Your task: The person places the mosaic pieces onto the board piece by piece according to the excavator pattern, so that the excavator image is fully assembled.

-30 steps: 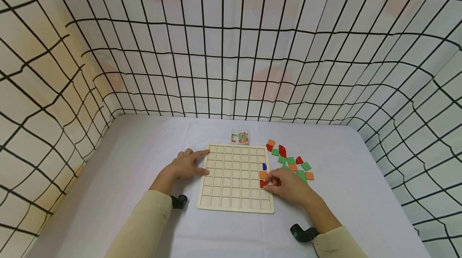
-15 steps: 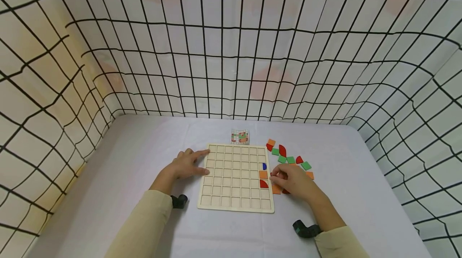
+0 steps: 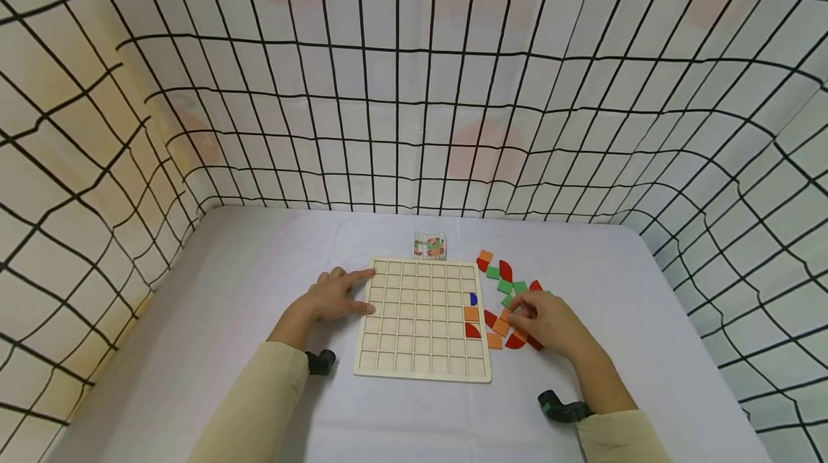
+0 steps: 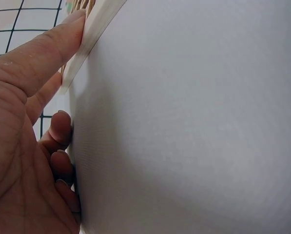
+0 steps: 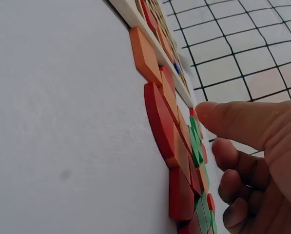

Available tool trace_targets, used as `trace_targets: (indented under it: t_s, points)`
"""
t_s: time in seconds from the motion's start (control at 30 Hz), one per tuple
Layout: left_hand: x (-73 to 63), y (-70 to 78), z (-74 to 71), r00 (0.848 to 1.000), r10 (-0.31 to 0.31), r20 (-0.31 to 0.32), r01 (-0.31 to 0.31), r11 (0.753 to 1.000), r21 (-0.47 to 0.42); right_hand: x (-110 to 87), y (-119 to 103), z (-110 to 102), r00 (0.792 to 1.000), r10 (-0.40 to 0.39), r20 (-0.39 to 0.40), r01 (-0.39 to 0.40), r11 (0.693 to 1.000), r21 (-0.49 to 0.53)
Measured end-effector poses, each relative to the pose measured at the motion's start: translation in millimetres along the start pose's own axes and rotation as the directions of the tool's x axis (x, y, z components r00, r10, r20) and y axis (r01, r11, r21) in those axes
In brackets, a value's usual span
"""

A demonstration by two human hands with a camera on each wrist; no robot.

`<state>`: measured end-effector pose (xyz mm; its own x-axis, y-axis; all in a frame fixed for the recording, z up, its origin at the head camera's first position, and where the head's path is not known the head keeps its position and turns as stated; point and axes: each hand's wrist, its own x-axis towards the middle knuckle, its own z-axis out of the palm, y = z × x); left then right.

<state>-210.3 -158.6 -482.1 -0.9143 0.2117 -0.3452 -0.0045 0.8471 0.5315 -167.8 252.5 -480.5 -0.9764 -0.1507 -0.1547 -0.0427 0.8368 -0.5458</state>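
A cream grid board lies flat on the white cloth in the head view. My left hand rests at its left side, with thumb and index finger touching the edge; the left wrist view shows the other fingers curled. In the right column of the board sit a blue piece, an orange square tile and a red quarter-round tile. My right hand hovers over the scattered tiles, thumb and fingers close together and nothing visible between them. Under it lie orange tiles and red tiles.
Several green tiles and red tiles spread behind my right hand, beside the board. A small patterned card stands just behind the board. Black-lined white netting walls the table's back and sides.
My right hand has left the red quarter-round tile in the board and moved right over the loose tiles, uncovering red and orange ones beside the board. My left hand stays put.
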Motion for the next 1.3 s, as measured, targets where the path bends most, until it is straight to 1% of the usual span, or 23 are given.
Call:
trace_targets:
  t_s: [0.13, 0.27, 0.37, 0.5, 0.7, 0.83, 1.0, 1.17, 1.23, 1.3]
  points:
    - [-1.0, 0.4, -0.1, 1.000, 0.008, 0.001, -0.008, 1.000, 0.003, -0.8, 0.6, 3.0, 0.999, -0.006, 0.033, 0.006, 1.000, 0.013]
    - [-0.9, 1.4, -0.4, 1.000, 0.011, 0.002, -0.011, 1.000, 0.000, -5.8, 1.9, 2.5, 0.997, -0.022, 0.079, 0.020, 1.000, 0.018]
    - [-0.8, 2.1, -0.9, 1.000, 0.015, 0.000, -0.015, 1.000, 0.001, -10.4, 4.1, 0.4, 0.993, -0.034, 0.116, 0.034, 0.999, 0.001]
    - [-1.1, 2.4, -1.7, 1.000, 0.010, 0.002, -0.010, 1.000, -0.001, -14.3, 7.8, -1.6, 0.988, -0.048, 0.144, 0.053, 0.998, -0.030]
    - [-1.7, 1.3, -1.3, 1.000, 0.002, 0.009, -0.002, 1.000, -0.003, -15.1, 11.3, -1.0, 0.985, -0.094, 0.146, 0.101, 0.994, -0.042]
    - [-1.0, 0.2, 0.1, 1.000, 0.000, 0.006, 0.000, 1.000, -0.004, -15.5, 11.7, 1.6, 0.984, -0.119, 0.131, 0.126, 0.991, -0.048]
    - [-1.0, -0.3, 0.7, 1.000, 0.006, 0.002, -0.006, 1.000, -0.001, -15.7, 10.0, 5.2, 0.988, -0.115, 0.105, 0.122, 0.991, -0.063]
    - [-1.0, -0.2, -0.1, 1.000, 0.002, 0.004, -0.002, 1.000, 0.004, -15.5, 6.3, 7.7, 0.990, -0.098, 0.104, 0.107, 0.991, -0.082]
    - [-0.7, -0.4, -0.7, 1.000, 0.003, 0.006, -0.003, 1.000, 0.002, -15.3, 5.6, 8.6, 0.989, -0.102, 0.103, 0.112, 0.989, -0.092]
    - [-0.7, -0.6, -1.3, 1.000, 0.004, 0.008, -0.004, 1.000, 0.000, -15.6, 4.0, 9.0, 0.988, -0.113, 0.103, 0.121, 0.990, -0.078]
